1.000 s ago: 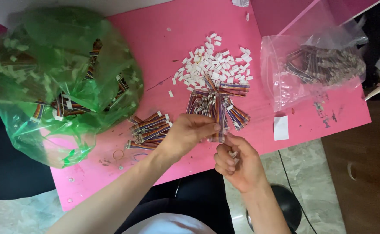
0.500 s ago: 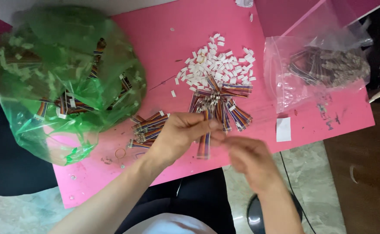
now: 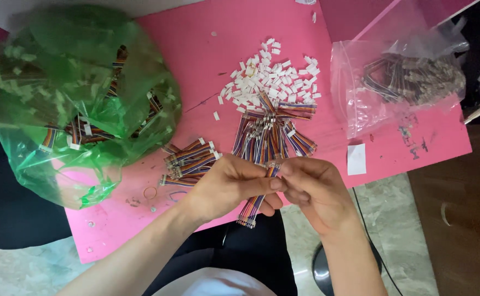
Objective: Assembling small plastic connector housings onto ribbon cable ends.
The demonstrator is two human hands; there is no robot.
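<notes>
My left hand (image 3: 233, 185) and my right hand (image 3: 312, 186) meet over the near edge of a pink table (image 3: 207, 71). Between their fingertips they pinch one short rainbow ribbon cable (image 3: 254, 206); its lower white connector hangs down past the table edge. Just beyond the hands lies a fanned pile of similar ribbon cables (image 3: 270, 134), and behind that a heap of small white plastic connector housings (image 3: 267, 79). A smaller bundle of cables (image 3: 188, 159) lies left of my left hand.
A large green plastic bag (image 3: 75, 98) holding cables and white parts fills the table's left side. A clear zip bag (image 3: 398, 82) of cables sits at the right. A white paper slip (image 3: 356, 159) and a rubber band (image 3: 150, 192) lie near the front edge.
My right hand has risen from below the table edge to meet my left hand. Both hands now hold the cable together, a little lower and nearer me than before.
</notes>
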